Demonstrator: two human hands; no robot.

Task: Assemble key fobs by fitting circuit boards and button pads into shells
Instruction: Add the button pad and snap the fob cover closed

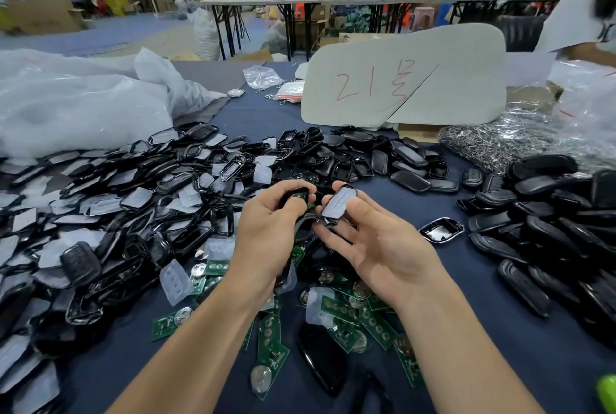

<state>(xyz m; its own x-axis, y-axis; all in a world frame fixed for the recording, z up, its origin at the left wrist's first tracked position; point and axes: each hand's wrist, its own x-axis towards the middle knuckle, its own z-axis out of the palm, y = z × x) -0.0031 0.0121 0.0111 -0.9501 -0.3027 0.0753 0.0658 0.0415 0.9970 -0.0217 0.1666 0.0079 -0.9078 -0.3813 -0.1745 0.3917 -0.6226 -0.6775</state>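
Head view: my left hand [266,227] has its fingers curled round a black shell [288,197] with a green circuit board [300,195] showing inside it. My right hand [376,243] pinches a second shell [328,221] between thumb and fingertips, and a translucent button pad [340,202] lies over its face. The two pieces are just beside each other above the table [500,330], at twelve o'clock from my wrists. As far as I can tell they are not joined.

I judge both shells to be light, stiff and glossy, so likely to slip. I would hold each by its long edges and keep the mating rims free. The board looks thin and fragile, so pressure belongs on the shell, not on the components. The pad looks soft and floppy and could lift out of its seat if my thumb drags across it.

At nine o'clock from my hands lies a heap of shells and pads [133,187]. At six o'clock spare boards [336,308] are scattered. At three o'clock a chrome-rimmed shell [440,229] lies alone, with a pile of black covers [550,213] beyond it.
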